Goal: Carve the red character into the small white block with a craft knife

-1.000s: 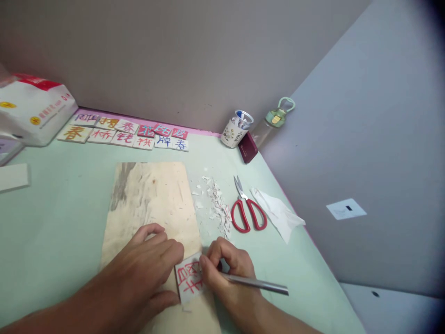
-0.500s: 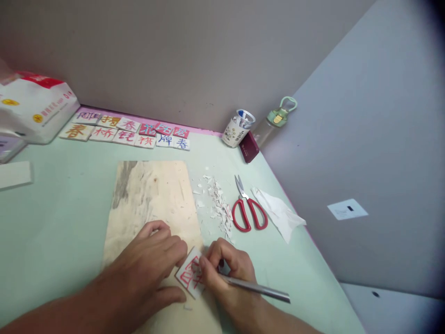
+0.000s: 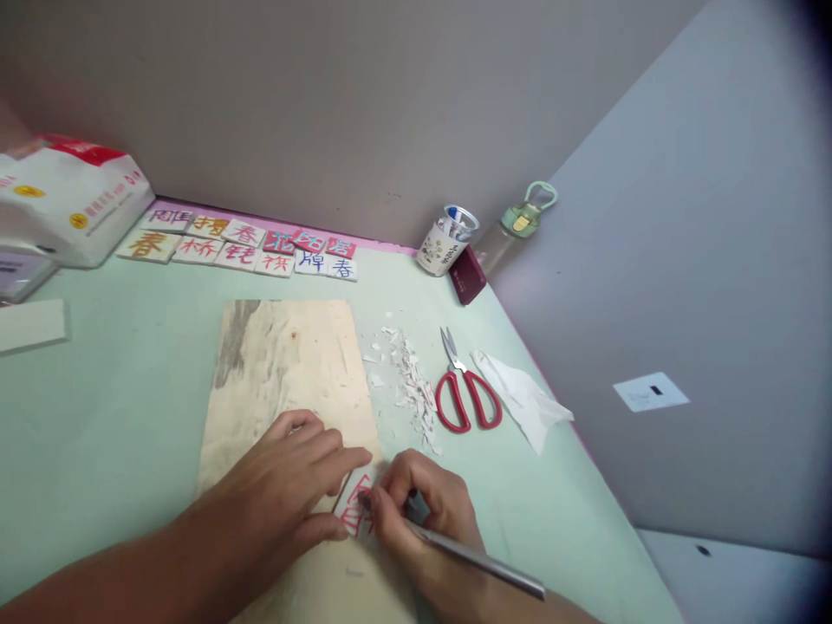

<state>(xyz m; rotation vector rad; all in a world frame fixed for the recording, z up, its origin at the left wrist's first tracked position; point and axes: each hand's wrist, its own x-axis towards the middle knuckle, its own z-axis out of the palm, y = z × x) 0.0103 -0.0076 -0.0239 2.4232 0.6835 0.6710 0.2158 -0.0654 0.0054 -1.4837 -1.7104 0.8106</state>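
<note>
Head view: the left hand point(image 3: 295, 485) lies flat, fingers pressing a small white tile with a red character point(image 3: 356, 513) onto the pale wooden board point(image 3: 286, 364) on the mint-green counter point(image 3: 117, 381). The right hand point(image 3: 425, 511) pinches a slim metal carving knife point(image 3: 481, 563), tip at the tile. White shavings point(image 3: 412, 390) are piled beside red-handled scissors point(image 3: 464, 399). Judging by this, carving is underway, unfinished. A row of finished character tiles point(image 3: 247, 247) includes a readable "春".

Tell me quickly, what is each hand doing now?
Left hand: open, fingers pressing on the small tile.
Right hand: closed on the metal carving tool.
</note>
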